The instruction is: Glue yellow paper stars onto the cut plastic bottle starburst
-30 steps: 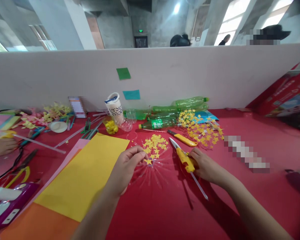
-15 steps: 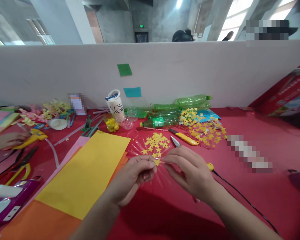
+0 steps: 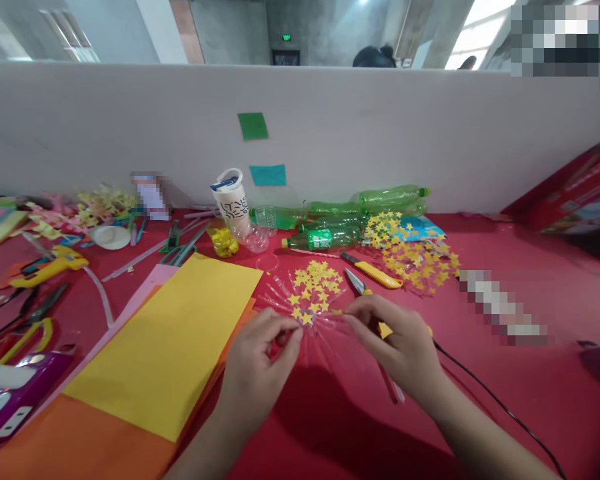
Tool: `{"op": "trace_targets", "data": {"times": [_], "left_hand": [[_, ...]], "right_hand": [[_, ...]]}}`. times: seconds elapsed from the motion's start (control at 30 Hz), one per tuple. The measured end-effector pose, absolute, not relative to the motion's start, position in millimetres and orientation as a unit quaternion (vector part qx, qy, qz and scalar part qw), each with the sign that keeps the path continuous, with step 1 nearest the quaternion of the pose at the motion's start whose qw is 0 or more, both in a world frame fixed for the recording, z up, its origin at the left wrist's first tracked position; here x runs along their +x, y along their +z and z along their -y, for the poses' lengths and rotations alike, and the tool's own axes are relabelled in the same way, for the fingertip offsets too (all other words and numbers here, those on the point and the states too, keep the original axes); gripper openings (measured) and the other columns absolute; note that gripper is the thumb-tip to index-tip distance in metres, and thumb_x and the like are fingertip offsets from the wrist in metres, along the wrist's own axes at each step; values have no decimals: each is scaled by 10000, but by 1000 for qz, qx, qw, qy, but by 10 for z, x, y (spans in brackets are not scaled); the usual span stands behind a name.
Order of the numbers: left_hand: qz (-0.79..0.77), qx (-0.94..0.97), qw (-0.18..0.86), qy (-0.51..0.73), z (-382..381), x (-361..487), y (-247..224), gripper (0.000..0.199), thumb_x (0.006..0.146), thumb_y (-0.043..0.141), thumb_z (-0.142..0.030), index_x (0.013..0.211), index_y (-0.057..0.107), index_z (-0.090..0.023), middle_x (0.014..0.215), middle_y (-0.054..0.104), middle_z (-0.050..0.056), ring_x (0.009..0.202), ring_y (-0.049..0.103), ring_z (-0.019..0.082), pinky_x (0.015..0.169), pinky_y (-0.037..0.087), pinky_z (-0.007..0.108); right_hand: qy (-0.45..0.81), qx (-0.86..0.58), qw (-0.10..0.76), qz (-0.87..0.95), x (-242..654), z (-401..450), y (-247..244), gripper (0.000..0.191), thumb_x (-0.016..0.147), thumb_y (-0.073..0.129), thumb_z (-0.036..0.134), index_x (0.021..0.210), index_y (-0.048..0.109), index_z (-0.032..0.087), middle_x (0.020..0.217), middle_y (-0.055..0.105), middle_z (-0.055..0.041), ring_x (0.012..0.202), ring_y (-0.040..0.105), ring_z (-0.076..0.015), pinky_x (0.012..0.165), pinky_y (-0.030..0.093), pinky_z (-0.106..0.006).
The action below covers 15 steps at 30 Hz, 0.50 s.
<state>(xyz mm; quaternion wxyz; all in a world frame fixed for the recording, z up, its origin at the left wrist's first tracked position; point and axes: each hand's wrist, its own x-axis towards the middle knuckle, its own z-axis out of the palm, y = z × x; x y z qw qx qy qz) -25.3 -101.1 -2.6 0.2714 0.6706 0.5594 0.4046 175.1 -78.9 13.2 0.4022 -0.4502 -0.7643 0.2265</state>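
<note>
A clear plastic piece (image 3: 325, 350), cut into strips that fan outward, lies on the red table with a cluster of yellow stars (image 3: 320, 280) on it. At its near left edge, my left hand (image 3: 260, 360) has thumb and forefinger closed together; what they pinch, if anything, is too small to make out. On the other side my right hand (image 3: 400, 340) pinches a small yellow star (image 3: 337, 312) between its fingertips. Scissors (image 3: 356, 283) lie just beyond my right hand, partly hidden by it, with a yellow utility knife (image 3: 377, 273) farther back.
Yellow paper (image 3: 170, 347) lies over orange sheets at left. Beyond it are a yellow glue gun (image 3: 55, 267) and a purple device (image 3: 25, 393). Green bottles (image 3: 330, 237), a white cup (image 3: 233, 207) and another star-covered piece (image 3: 420, 260) stand near the partition (image 3: 180, 127). A black cable (image 3: 500, 407) runs right.
My right hand has moved right with a star, apart from my left hand, which has shifted slightly left and down. Another person's hand at the glue gun has left the view.
</note>
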Motion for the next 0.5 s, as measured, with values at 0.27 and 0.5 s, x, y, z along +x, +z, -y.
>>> {"op": "trace_targets", "data": {"times": [0.27, 0.5], "left_hand": [[-554, 737, 70, 382, 1053, -100, -451, 157, 830, 574, -203, 948, 673, -172, 796, 533, 47, 757, 508, 188, 692, 421, 336], [-586, 683, 138, 414, 994, 18, -545, 114, 811, 569, -150, 817, 674, -194, 757, 524, 22, 729, 525, 170, 651, 443, 298]], "right_hand": [[536, -527, 355, 556, 1550, 925, -113, 116, 856, 528, 307, 798, 526, 207, 418, 409, 108, 332, 332, -54, 351, 273, -165], [581, -553, 350, 483, 1439, 934, -231, 139, 830, 540, 337, 792, 517, 205, 343, 407, 116, 279, 296, -50, 297, 229, -145]]}}
